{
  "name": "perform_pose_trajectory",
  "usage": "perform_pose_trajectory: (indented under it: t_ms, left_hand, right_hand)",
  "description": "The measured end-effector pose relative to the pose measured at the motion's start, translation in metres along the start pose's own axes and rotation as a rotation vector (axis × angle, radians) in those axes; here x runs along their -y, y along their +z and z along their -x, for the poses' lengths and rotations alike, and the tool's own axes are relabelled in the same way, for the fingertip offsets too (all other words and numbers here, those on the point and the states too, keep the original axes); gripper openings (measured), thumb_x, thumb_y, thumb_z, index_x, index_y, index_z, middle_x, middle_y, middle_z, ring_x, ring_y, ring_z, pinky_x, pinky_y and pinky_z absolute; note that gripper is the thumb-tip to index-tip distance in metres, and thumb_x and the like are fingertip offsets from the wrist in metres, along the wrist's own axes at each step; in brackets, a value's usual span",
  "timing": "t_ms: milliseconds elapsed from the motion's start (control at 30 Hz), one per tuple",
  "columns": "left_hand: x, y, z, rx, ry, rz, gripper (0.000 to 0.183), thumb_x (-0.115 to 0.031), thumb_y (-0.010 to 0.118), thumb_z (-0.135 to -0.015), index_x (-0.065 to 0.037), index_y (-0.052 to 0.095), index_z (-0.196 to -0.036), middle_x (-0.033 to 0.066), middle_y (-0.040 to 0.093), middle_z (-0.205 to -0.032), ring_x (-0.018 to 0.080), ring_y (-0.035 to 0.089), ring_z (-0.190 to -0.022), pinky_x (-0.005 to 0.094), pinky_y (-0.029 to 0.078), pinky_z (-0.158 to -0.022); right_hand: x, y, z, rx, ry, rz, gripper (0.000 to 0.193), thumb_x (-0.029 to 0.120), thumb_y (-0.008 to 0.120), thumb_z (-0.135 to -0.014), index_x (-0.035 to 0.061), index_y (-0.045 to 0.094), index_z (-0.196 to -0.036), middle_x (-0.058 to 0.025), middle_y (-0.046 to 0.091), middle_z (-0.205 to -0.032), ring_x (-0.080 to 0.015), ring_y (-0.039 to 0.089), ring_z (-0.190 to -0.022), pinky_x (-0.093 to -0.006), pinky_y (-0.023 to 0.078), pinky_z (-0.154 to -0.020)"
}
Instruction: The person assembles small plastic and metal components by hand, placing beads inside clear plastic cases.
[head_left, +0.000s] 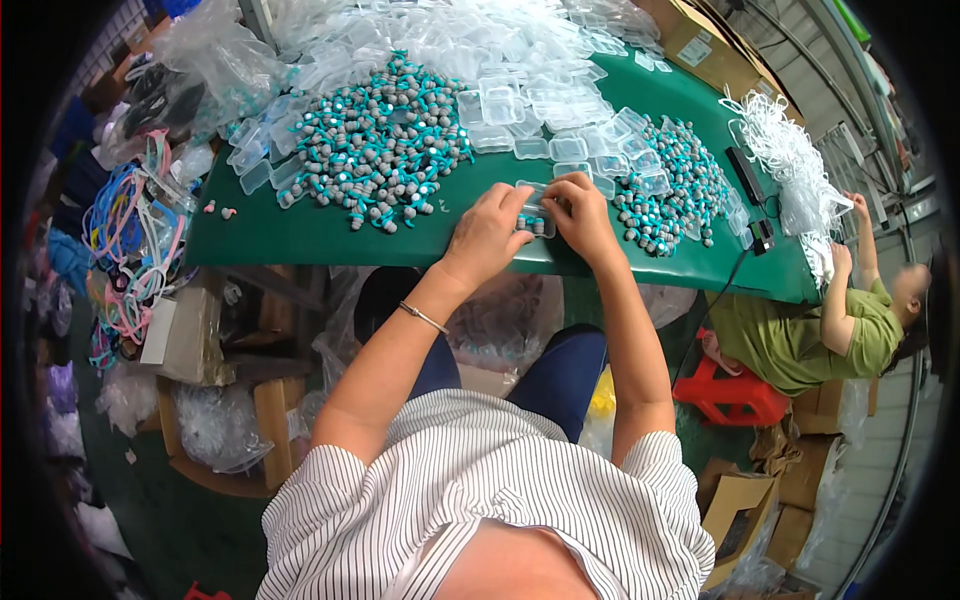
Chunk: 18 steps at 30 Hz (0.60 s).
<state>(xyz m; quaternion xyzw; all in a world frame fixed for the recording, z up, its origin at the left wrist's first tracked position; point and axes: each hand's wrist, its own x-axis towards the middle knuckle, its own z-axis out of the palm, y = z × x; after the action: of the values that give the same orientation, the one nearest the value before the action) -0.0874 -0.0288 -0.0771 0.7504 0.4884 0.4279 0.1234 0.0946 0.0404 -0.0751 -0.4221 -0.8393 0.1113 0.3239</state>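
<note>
At the table's near edge, my left hand (484, 236) and my right hand (584, 217) grip a small clear plastic case (548, 229) from both sides. Grey-and-teal earplugs (535, 224) lie inside it. The fingers of both hands are bent around the case's edges, and the lid is partly covered by them. To the left of my hands spreads a big heap of loose grey-and-teal earplugs (375, 140). Beyond my right hand lies another heap of similar pieces (690, 170). Many clear plastic cases (500, 103) are piled behind and between the heaps.
A green-topped table (300, 240) carries everything. White cords (780, 135) and a black device (762, 236) with a cable lie at its right. Another person (810, 335) in green sits at the right on a red stool (730, 395). Colourful cords (130, 240) hang at the left.
</note>
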Motion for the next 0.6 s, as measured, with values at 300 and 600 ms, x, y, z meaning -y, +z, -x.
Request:
perform_pose_trajectory:
  t_ms: [300, 600]
  left_hand:
    - [0.002, -0.001, 0.000, 0.006, 0.001, 0.012, 0.068, -0.011, 0.079, -0.074, -0.003, 0.046, -0.133, 0.0161, 0.051, -0.115, 0.0359, 0.058, -0.100, 0.0422, 0.051, -0.083]
    - [0.004, 0.003, 0.000, 0.061, 0.096, -0.058, 0.030, -0.015, 0.071, -0.082, -0.004, 0.059, -0.107, 0.0131, 0.053, -0.101, 0.0337, 0.059, -0.091, 0.0432, 0.050, -0.075]
  right_hand:
    - [0.007, -0.019, 0.000, 0.011, 0.058, -0.162, 0.033, 0.001, 0.076, -0.074, 0.0058, 0.069, -0.106, -0.0085, 0.058, -0.093, -0.0159, 0.057, -0.072, -0.0301, 0.048, -0.065]
    - [0.020, -0.015, 0.032, -0.044, -0.181, -0.199, 0.039, 0.000, 0.075, -0.074, 0.0051, 0.066, -0.111, -0.0115, 0.059, -0.096, -0.0229, 0.060, -0.078, -0.0325, 0.050, -0.068]
